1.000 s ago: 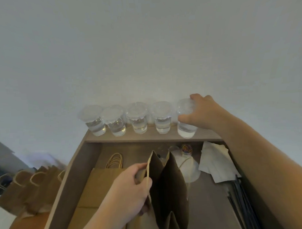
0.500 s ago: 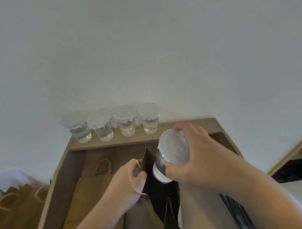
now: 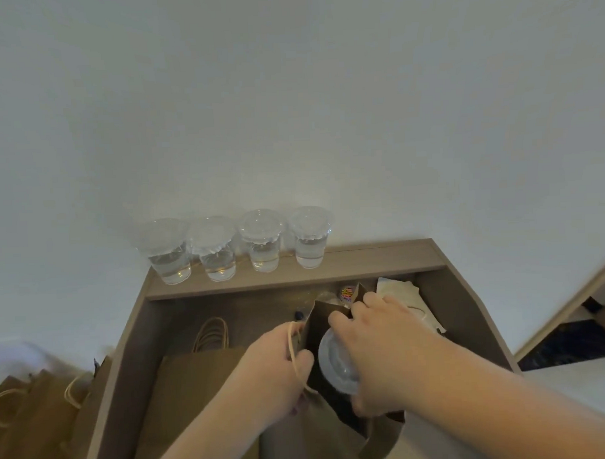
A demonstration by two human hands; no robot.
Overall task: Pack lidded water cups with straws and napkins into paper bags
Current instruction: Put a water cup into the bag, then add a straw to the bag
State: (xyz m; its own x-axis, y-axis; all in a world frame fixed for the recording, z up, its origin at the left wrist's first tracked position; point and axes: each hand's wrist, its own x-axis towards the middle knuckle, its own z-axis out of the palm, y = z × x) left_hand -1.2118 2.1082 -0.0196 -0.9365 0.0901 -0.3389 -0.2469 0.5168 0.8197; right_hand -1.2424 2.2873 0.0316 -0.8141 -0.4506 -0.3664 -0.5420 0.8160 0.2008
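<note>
An open brown paper bag (image 3: 320, 326) stands on the desk in front of me. My left hand (image 3: 278, 362) grips its left rim and twine handle, holding the mouth apart. My right hand (image 3: 377, 350) holds a clear lidded water cup (image 3: 335, 363) by its side, and the cup sits inside the bag's mouth with its lid facing up. Several more lidded water cups (image 3: 260, 241) stand in a row on the raised back ledge against the wall. White napkins (image 3: 401, 291) lie at the back right, partly behind my right hand.
A flat stack of paper bags (image 3: 196, 380) with twine handles lies left of the open bag. More bags (image 3: 36, 407) stand on the floor left of the desk. A small colourful item (image 3: 347, 294) sits behind the open bag. The desk wall (image 3: 468, 312) rises at the right.
My right hand took the rightmost cup off the ledge, carried it toward me and lowered it into the bag's mouth. My left hand stayed on the bag's rim.
</note>
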